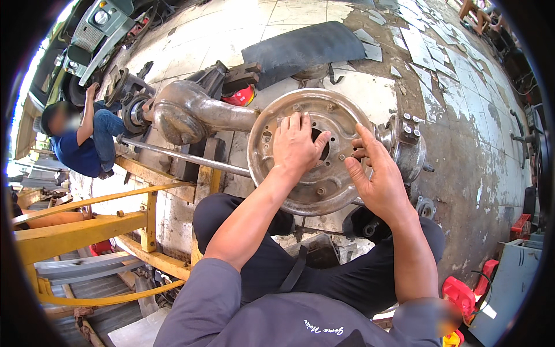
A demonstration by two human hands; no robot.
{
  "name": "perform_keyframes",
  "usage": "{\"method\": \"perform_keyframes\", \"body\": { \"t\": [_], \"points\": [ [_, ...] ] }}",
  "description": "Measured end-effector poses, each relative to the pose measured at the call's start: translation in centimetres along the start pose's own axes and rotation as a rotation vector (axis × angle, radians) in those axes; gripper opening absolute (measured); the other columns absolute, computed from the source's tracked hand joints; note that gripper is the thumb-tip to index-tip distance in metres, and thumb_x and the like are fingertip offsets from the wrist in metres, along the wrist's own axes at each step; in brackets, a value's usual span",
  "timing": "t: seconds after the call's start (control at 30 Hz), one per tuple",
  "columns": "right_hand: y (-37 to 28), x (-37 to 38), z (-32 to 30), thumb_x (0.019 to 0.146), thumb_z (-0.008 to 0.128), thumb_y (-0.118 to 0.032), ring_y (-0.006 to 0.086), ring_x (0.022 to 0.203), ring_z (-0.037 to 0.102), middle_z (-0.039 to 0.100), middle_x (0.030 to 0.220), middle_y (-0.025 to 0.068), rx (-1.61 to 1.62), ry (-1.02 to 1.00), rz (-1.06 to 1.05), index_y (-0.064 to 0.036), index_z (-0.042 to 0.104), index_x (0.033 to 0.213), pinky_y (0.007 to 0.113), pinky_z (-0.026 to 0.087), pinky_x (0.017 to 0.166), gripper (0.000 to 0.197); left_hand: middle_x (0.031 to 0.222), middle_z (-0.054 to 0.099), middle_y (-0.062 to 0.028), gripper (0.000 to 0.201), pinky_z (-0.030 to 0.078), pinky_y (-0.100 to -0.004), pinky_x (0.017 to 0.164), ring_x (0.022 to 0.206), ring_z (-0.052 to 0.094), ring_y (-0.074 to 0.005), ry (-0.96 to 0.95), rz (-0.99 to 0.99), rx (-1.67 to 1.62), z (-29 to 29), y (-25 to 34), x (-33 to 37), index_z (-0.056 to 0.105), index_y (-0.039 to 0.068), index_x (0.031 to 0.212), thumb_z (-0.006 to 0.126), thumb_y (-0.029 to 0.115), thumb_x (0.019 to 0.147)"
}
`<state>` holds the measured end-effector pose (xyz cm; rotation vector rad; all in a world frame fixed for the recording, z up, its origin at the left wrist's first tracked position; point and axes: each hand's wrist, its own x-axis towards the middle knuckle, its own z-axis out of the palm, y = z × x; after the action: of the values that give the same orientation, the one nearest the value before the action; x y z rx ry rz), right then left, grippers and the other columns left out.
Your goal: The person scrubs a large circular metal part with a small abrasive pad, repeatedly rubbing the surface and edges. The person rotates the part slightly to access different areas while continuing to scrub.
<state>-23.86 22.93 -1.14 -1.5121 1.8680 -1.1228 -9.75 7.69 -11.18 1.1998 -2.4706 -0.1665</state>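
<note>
A round, bare-metal brake backing plate (321, 191) with a dark centre hole and several bolt holes faces me in front of my knees. My left hand (298, 144) lies on its upper middle, fingers stretched out and thumb apart. Over the plate's right side is my right hand (377, 173), its fingers loosely curved and thumb apart; whether it touches the metal is unclear. Behind the plate to the left runs a heavy axle housing (188, 113) with a rounded bulge. A metal hub (408, 139) with studs sits just right of the plate.
A long steel rod (188, 156) runs left from the plate. Yellow frame rails (87, 228) stand at the left, where a person in blue (81, 144) squats. A black rubber mat (306, 49) lies beyond. Lower right are red stands (459, 295) and a grey-blue cabinet (509, 289).
</note>
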Motion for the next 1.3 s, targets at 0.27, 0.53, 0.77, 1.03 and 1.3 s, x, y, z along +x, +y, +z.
{"method": "perform_keyframes", "body": {
  "t": [0.27, 0.53, 0.77, 1.03, 1.3],
  "points": [
    [-0.2, -0.3, -0.2, 0.098, 0.066, -0.024, 0.0331, 0.104, 0.064, 0.062, 0.122, 0.0221, -0.05, -0.001, -0.02, -0.0024, 0.04, 0.15, 0.041, 0.053, 0.09, 0.063, 0.138, 0.053, -0.0203, 0.072, 0.039, -0.0491, 0.107, 0.129, 0.048, -0.0379, -0.085, -0.052, 0.062, -0.1, -0.6, 0.1, 0.057, 0.002, 0.138, 0.052, 0.06, 0.096],
    [0.1, -0.2, 0.1, 0.098, 0.066, -0.024, 0.0352, 0.106, 0.064, 0.061, 0.122, 0.023, -0.043, 0.003, -0.038, -0.0021, 0.04, 0.15, 0.042, 0.053, 0.09, 0.062, 0.134, 0.053, -0.0183, 0.073, 0.04, -0.0506, 0.104, 0.127, 0.048, -0.0361, -0.126, -0.105, 0.082, -0.6, -0.4, 0.5, 0.056, 0.005, 0.14, 0.052, 0.062, 0.095],
    [0.3, -0.3, 0.7, 0.097, 0.066, -0.024, 0.0365, 0.105, 0.064, 0.061, 0.121, 0.0235, -0.077, -0.018, -0.039, -0.0005, 0.04, 0.149, 0.043, 0.051, 0.092, 0.063, 0.13, 0.056, -0.0162, 0.074, 0.04, -0.0497, 0.1, 0.122, 0.051, -0.034, -0.132, -0.116, 0.115, -1.0, 0.1, 0.3, 0.058, 0.007, 0.14, 0.052, 0.064, 0.094],
    [0.3, -0.3, 1.2, 0.097, 0.066, -0.023, 0.0366, 0.103, 0.063, 0.061, 0.12, 0.0233, -0.072, -0.046, -0.052, 0.0001, 0.04, 0.149, 0.044, 0.051, 0.09, 0.062, 0.127, 0.057, -0.0142, 0.074, 0.04, -0.0487, 0.099, 0.121, 0.051, -0.0321, -0.107, -0.098, 0.141, -1.0, -0.4, 0.3, 0.058, 0.007, 0.14, 0.053, 0.064, 0.093],
    [0.2, -0.2, 1.4, 0.097, 0.066, -0.023, 0.0361, 0.105, 0.063, 0.061, 0.12, 0.0231, -0.085, -0.049, -0.035, 0.0004, 0.041, 0.149, 0.044, 0.051, 0.092, 0.062, 0.129, 0.057, -0.0167, 0.073, 0.04, -0.0519, 0.1, 0.122, 0.051, -0.0351, -0.108, -0.092, 0.121, -0.8, -1.0, 0.4, 0.059, 0.009, 0.14, 0.048, 0.067, 0.095]
  ]
}}
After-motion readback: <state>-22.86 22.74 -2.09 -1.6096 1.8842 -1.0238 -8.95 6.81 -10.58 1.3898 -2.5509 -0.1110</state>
